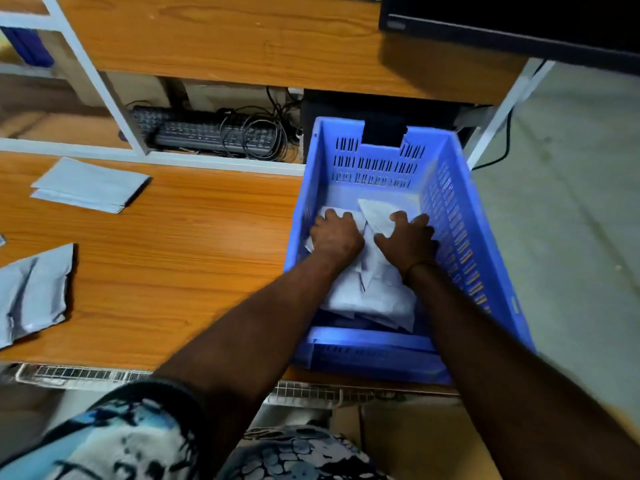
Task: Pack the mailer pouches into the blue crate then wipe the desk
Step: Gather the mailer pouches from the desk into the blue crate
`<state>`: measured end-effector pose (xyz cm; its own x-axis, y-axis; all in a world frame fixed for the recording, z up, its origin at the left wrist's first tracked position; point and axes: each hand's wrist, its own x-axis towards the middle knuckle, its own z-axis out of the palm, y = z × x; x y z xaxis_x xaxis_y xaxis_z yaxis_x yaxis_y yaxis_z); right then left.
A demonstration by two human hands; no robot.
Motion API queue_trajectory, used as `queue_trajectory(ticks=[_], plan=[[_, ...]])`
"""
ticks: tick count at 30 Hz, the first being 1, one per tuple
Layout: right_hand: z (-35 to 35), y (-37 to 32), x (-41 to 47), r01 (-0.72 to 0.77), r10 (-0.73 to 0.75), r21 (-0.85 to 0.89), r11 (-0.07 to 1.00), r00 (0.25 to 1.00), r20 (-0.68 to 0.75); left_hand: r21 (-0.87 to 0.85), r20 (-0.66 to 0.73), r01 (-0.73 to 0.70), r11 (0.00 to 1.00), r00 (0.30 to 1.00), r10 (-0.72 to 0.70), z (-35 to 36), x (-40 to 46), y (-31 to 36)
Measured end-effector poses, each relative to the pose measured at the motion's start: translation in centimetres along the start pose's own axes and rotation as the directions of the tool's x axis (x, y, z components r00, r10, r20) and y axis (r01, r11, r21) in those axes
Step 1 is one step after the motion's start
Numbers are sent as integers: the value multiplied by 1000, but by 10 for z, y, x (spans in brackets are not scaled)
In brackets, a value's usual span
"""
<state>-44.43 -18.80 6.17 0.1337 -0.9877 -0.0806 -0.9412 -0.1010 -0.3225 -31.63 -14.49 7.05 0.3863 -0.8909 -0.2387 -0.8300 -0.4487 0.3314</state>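
Observation:
The blue crate (460, 216) stands on the right end of the wooden desk (180, 258). Inside it lies a pile of white-grey mailer pouches (374, 289). Both my hands are down in the crate on top of that pile. My left hand (334, 235) presses on the pile's left side with its fingers bent over the pouches. My right hand (408, 239) lies flat on the right side, fingers spread. On the desk a flat stack of grey pouches (91, 185) lies at the far left, and another crumpled pouch (33, 296) sits near the left edge.
A black keyboard (207, 136) with tangled cables lies on a lower shelf behind the desk. A dark monitor (512, 19) sits at the top right on an upper wooden shelf. A white wire rack runs under the desk's near edge. Grey floor lies to the right.

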Motion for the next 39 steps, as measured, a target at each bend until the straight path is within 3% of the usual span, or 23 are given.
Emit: queue_trajectory(ticks=[4, 8, 10, 13, 16, 19, 22, 27, 33, 39], plan=[[18, 7, 7, -7, 10, -16, 1000, 978, 207, 59, 268, 9, 998, 963, -24, 3, 5, -3], [15, 1, 8, -33, 22, 43, 999, 974, 225, 40, 214, -87, 995, 974, 77, -6, 3, -2], [1, -9, 4, -18, 2, 113, 993, 991, 134, 13, 104, -167, 986, 981, 165, -20, -3, -5], [-21, -26, -11, 111, -81, 277, 954, 990, -118, -136, -98, -275, 952, 960, 263, -51, -17, -21], [-38, -57, -44, 310, -160, 389, 868, 914, -372, -243, -329, -439, 865, 876, 352, -84, -45, -58], [-39, -104, -89, 430, -187, 441, 788, 850, -493, -327, -454, -504, 799, 826, 335, -101, -80, -111], [-13, -165, -125, 525, -295, 473, 708, 828, -477, -369, -488, -464, 805, 834, 258, -110, -112, -179], [41, -259, -166, 582, -477, 506, 637, 813, -333, -429, -496, -264, 864, 868, 19, -116, -144, -296], [96, -348, -217, 618, -638, 525, 585, 750, -172, -522, -496, 2, 853, 813, -305, -124, -179, -413], [138, -412, -257, 615, -697, 539, 576, 714, -69, -541, -490, 72, 838, 782, -384, -130, -203, -478]])
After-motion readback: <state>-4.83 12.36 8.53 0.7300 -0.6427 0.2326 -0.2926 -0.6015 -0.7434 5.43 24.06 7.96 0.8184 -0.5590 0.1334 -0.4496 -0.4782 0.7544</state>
